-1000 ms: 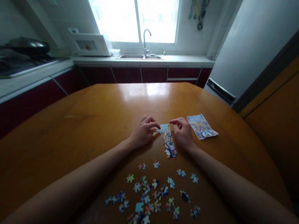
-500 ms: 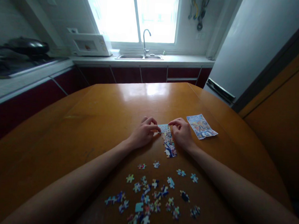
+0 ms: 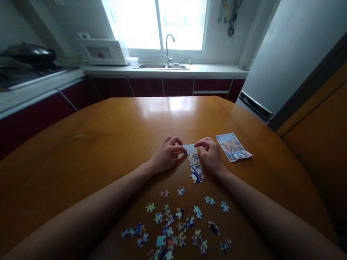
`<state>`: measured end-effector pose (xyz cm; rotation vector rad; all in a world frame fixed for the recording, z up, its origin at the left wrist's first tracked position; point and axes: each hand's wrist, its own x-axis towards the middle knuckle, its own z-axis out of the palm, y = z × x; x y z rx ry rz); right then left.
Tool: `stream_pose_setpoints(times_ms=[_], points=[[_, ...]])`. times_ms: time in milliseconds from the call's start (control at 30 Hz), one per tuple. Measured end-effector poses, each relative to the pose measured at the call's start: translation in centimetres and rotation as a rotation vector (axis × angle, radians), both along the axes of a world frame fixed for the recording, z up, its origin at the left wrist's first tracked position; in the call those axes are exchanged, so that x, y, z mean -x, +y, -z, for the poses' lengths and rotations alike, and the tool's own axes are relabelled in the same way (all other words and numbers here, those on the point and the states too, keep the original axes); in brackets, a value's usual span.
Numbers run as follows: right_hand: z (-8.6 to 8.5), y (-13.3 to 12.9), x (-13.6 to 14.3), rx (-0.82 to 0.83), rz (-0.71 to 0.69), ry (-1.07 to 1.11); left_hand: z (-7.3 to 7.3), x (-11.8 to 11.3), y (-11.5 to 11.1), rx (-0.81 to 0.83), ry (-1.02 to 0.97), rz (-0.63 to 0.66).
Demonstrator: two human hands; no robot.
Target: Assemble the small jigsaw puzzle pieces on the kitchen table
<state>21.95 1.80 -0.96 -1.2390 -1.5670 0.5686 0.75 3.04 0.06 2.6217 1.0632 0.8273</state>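
Observation:
A narrow strip of joined jigsaw puzzle lies on the table between my two hands, running away from me. My left hand rests at its far left edge, thumb and index finger closed on a small puzzle piece that is mostly hidden. On the other side, my right hand is curled, its fingertips pressed on the strip's far right corner. Closer to me, between my forearms, several loose puzzle pieces are scattered, some overlapping.
A printed picture sheet lies to the right of my right hand on the wooden table. Beyond the table are a counter with a sink, a microwave, a pan on the stove and a fridge.

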Motion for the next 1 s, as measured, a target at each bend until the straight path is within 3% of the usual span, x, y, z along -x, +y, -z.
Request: stream_pose_setpoints(times_ms=[533, 1000], points=[[0.30, 0.05, 0.03, 0.007, -0.015, -0.007, 0.06, 0.01, 0.00, -0.018, -0.001, -0.050], [0.29, 0.02, 0.06, 0.006, -0.012, -0.010, -0.38, -0.08, -0.28, 0.017, 0.029, -0.009]])
